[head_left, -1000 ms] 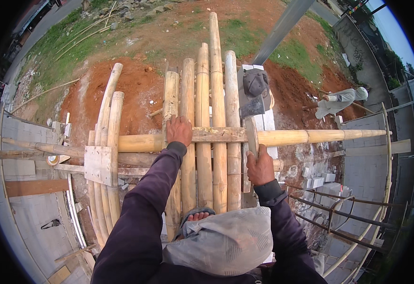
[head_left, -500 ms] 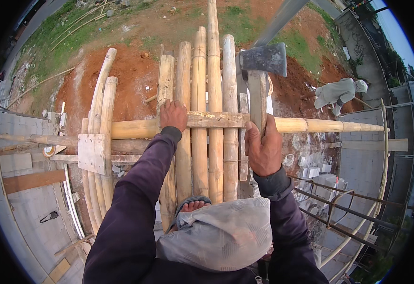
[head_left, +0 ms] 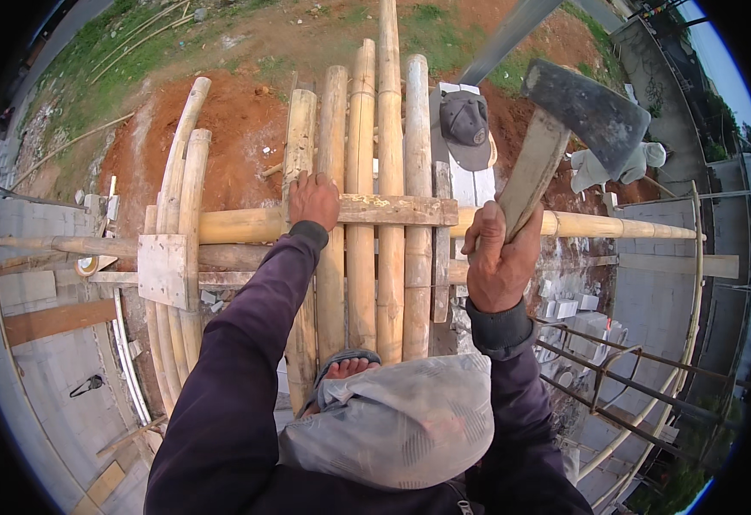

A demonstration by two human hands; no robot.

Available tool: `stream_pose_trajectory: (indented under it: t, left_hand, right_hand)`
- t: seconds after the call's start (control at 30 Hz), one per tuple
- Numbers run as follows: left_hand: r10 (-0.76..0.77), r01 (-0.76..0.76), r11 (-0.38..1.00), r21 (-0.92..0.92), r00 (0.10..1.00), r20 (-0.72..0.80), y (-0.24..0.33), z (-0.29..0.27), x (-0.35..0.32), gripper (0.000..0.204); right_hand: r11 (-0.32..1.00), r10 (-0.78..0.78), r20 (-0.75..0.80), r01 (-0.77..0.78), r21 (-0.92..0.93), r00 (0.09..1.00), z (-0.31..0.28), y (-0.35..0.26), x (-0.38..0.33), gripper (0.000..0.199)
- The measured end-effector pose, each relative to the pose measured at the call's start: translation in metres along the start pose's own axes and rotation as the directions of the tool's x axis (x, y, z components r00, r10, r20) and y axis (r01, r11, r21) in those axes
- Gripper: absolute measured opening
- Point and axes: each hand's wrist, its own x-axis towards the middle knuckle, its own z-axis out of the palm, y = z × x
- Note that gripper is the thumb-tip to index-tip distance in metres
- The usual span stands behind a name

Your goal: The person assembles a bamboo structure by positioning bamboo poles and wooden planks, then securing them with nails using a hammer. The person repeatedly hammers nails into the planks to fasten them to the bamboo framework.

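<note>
My right hand (head_left: 502,262) grips the wooden handle of a hatchet (head_left: 537,159), raised to the right with its dark metal head up. My left hand (head_left: 313,202) is closed over the left end of a short wooden batten (head_left: 397,209); its fingers bend down, and what lies under the palm is hidden. The batten lies crosswise over several upright-running bamboo poles (head_left: 390,180), above a thick horizontal bamboo pole (head_left: 586,225). My sandalled foot (head_left: 345,367) rests on the near part of the poles, beside my knee in grey trousers.
A dark cap (head_left: 465,129) sits beyond the batten. To the left stand more bamboo poles (head_left: 193,189) with a square board (head_left: 163,270) across them. Steel bars (head_left: 633,378) cross at the right. A co-worker in pale clothes (head_left: 590,172) is below, partly hidden by the hatchet.
My right hand has moved to the right, and the hatchet has swung up and tilted right, uncovering the cap and the batten's right end. My left hand stays in place.
</note>
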Motion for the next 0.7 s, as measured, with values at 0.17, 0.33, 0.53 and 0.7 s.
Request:
stream_pose_trajectory:
  t: [0.17,0.33,0.53,0.7]
  left_hand:
    - [0.016,-0.015,1.0,0.023,0.999,-0.04,-0.001,0.004,-0.003,0.022]
    - [-0.011,0.008,0.999,0.047,0.999,0.053,0.002,-0.009,0.007,0.021]
    - [0.015,-0.016,0.999,0.032,0.999,0.045,0.006,-0.001,0.0,0.022]
    - [-0.036,0.074,0.99,-0.123,0.958,0.284,-0.015,-0.003,0.01,0.038]
  right_hand:
    - [0.948,0.138,0.241,-0.058,-0.313,0.961,0.033,0.044,-0.047,0.036]
    - [0.83,0.396,0.268,-0.218,-0.514,0.878,0.025,0.111,-0.091,0.027]
    - [0.76,0.491,0.37,-0.179,-0.625,0.789,0.035,0.09,-0.073,0.029]
    - [0.801,0.408,0.231,-0.225,-0.554,0.883,0.013,0.086,-0.067,0.027]
